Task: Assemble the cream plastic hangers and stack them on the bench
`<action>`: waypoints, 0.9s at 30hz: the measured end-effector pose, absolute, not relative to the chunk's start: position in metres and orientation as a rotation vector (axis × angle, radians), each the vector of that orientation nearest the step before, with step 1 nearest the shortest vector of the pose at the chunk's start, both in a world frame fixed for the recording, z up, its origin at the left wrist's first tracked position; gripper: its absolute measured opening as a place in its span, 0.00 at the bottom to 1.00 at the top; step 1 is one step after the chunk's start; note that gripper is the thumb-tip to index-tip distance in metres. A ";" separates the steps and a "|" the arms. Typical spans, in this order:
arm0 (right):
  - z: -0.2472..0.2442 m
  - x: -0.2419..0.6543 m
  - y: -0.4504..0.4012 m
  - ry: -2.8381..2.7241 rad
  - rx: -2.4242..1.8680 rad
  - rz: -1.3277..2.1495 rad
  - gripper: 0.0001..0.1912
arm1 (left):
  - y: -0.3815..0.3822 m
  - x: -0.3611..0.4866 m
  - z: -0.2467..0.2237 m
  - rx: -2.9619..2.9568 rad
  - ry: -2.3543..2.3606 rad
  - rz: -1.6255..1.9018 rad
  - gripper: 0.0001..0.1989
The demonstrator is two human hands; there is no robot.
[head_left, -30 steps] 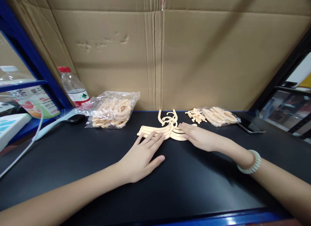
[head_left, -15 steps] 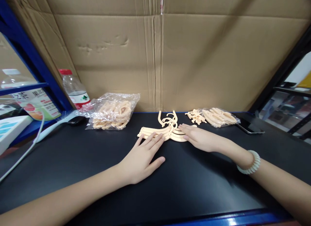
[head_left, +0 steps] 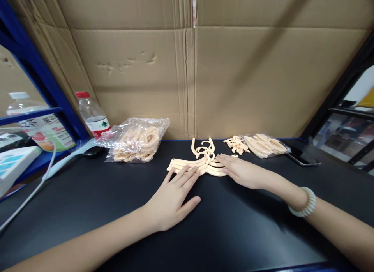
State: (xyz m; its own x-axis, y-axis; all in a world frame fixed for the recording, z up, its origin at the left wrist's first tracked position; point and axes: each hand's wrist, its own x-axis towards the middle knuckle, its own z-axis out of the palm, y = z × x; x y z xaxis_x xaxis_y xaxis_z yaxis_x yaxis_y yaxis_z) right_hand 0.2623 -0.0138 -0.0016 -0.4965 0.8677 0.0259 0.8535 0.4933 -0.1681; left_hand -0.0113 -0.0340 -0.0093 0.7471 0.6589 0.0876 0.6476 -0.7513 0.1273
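Observation:
Several cream plastic clothes hangers [head_left: 187, 163] lie bunched on the black tabletop, their hooks [head_left: 207, 150] pointing towards the cardboard. My left hand [head_left: 172, 198] rests open, fingertips on the near edge of the left hanger arms and thumb stretched to the right over the table. Laid across the right hanger arms is my right hand [head_left: 244, 171], fingers extended and palm down, covering their outer ends. Behind it sits a pile of small cream hook-like pieces [head_left: 237, 144].
A clear bag of cream parts [head_left: 137, 141] lies at the back left beside a red-capped bottle [head_left: 93, 116] and a pale blue brush [head_left: 70, 157]. At the back right are a smaller bag [head_left: 264, 145] and a phone [head_left: 302, 154]. Cardboard [head_left: 248, 81] stands behind the table.
The camera has tilted up a little, so everything sits slightly lower in view. Both hands stay at the hangers with hardly any movement.

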 end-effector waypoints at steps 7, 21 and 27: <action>-0.001 0.266 -0.011 -2.613 -1.445 0.171 0.26 | -0.034 -0.012 -0.011 2.837 1.047 0.245 0.30; 0.028 0.270 0.056 -2.415 -1.417 0.064 0.14 | 0.019 0.010 0.036 2.679 1.316 0.528 0.17; 0.037 0.250 0.104 -2.579 -1.468 0.235 0.16 | 0.090 0.049 0.048 2.503 1.575 0.229 0.12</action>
